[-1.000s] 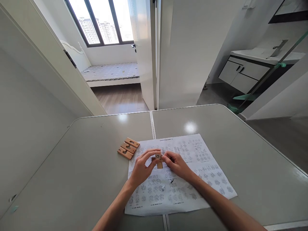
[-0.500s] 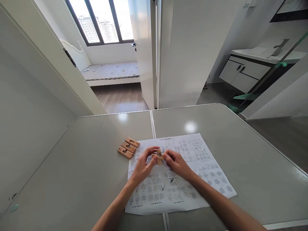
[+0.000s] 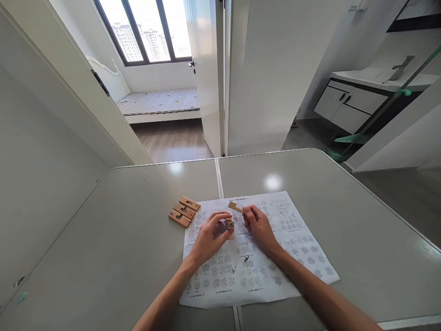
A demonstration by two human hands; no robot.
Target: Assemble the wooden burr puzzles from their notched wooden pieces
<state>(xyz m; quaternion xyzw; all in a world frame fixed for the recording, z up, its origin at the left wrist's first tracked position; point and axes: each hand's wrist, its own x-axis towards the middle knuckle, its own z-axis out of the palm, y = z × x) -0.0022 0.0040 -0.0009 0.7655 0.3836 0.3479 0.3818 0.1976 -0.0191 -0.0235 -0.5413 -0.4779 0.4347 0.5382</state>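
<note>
My left hand (image 3: pixel 206 236) pinches a small wooden puzzle block (image 3: pixel 230 227) marked with a dark number, holding it just above the printed instruction sheet (image 3: pixel 275 248). My right hand (image 3: pixel 258 225) grips a separate flat wooden bar (image 3: pixel 236 207) by one end, lifted and pointing up-left, apart from the block. Three more notched wooden pieces (image 3: pixel 183 211) lie side by side on the grey table (image 3: pixel 120 239), just left of the sheet's top corner.
The table has a centre seam (image 3: pixel 218 177) and rounded far corners. Beyond it stands a white door and wall, with a bedroom window at the back left and a bathroom vanity (image 3: pixel 351 103) at the right.
The two joined pieces have come apart. My right hand pulled the flat bar up and to the right, while my left hand kept the numbered block.
</note>
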